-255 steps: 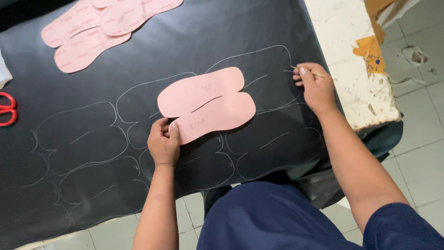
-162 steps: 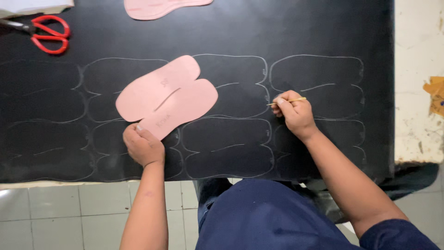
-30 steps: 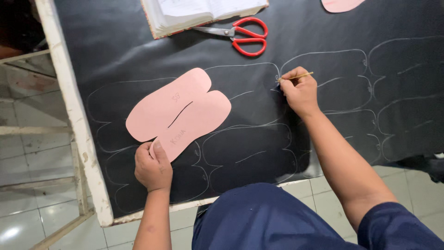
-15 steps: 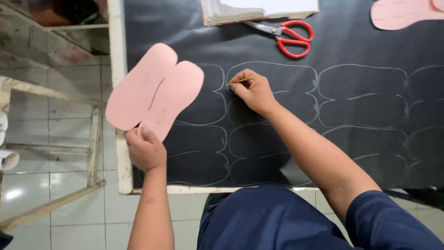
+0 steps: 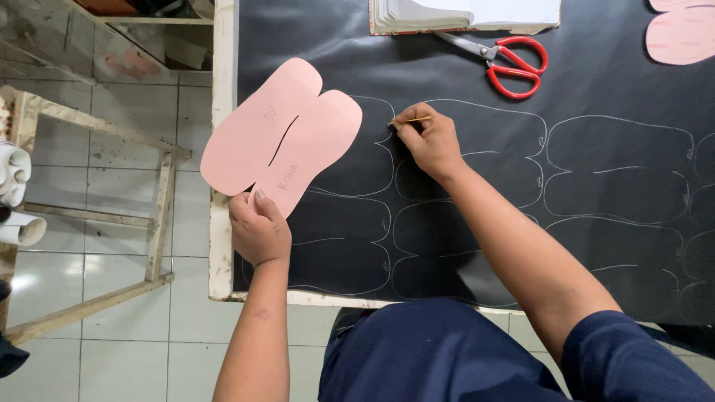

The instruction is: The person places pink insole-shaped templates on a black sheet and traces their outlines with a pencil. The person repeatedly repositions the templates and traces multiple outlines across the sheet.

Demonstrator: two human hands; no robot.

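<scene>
Left hand (image 5: 257,227) pinching pink sole template (image 5: 281,138) at its near end, half off the table (image 5: 221,223) edge. Right hand (image 5: 428,141), fingers closed on thin marking pencil (image 5: 410,120), tip on black sheet (image 5: 462,67). Template probably light, thin, bendy; best held flat by its edge.

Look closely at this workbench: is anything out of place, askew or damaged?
The pink template, pinched by the left hand, hangs askew over the table's left edge, off the traced outlines. That edge's white paint is chipped. The right hand holds a thin marking stick on the black sheet; red scissors lie apart.
</scene>
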